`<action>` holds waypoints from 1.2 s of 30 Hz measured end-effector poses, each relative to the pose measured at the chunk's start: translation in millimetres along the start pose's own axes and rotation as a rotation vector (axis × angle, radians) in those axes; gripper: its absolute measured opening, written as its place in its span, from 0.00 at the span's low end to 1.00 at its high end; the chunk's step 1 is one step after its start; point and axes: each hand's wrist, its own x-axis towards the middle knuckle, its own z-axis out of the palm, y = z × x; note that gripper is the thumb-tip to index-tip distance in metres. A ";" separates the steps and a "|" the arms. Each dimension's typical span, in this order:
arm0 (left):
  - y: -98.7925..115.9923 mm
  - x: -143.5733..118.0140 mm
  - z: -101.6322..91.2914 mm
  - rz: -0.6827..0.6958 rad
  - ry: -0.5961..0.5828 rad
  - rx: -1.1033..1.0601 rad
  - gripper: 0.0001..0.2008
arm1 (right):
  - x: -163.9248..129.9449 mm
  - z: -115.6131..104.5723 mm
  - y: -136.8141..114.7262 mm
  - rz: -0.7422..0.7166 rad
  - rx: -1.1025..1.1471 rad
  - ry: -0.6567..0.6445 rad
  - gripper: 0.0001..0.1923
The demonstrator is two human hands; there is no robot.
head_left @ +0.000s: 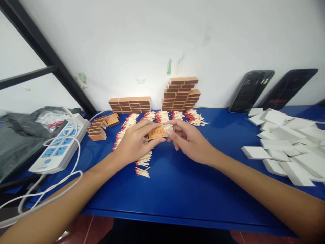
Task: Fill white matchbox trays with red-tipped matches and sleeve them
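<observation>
Your two forearms come in from the bottom corners of the frame and meet above the blue table (177, 189), whose front edge runs along the bottom. Your left hand (133, 144) grasps an orange matchbox (156, 132) at the centre of the frame, fingers over its top and thumb under its near edge; your right hand (189, 140) pinches the pale inner tray (169, 127) that sticks out of the box's right end. The box is small and flat, with red characters printed on its orange face, and it is held just above the table. Beneath and beyond your hands lie rows of red-tipped matches (143, 162), running from the middle of the table back towards the wall. Against the white wall stand two stacks of matchboxes, a low one (130, 104) left of centre and a taller stepped one (181, 95) just right of it, with a few loose boxes (98, 130) further left. At the left edge sits a white power strip (61, 145) with blue sockets and looping white cables, beside a grey plastic bag (20, 132). On the right a heap of white trays (286, 145) covers the table, and two dark phones (251, 90) lean on the wall in the upper right.
</observation>
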 end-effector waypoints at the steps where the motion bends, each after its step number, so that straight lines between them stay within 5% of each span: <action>1: -0.3 -0.2 0.0 0.010 -0.011 0.002 0.19 | 0.7 -0.6 0.4 0.000 -0.010 0.006 0.19; 16: -4.6 -1.0 -0.1 0.023 -0.041 0.029 0.20 | 6.9 -11.1 4.8 0.011 -0.092 0.026 0.13; 23: -4.0 -1.2 3.5 -0.157 0.000 0.034 0.21 | -3.2 11.3 -3.6 0.090 -0.012 0.222 0.33; 29: 5.2 -4.8 7.4 -0.127 0.066 -0.036 0.18 | -22.3 31.3 -7.9 0.017 -0.164 -0.011 0.40; 36: -16.0 9.2 -13.0 -0.146 0.062 0.118 0.21 | -3.3 11.5 13.2 -0.154 -0.457 0.259 0.27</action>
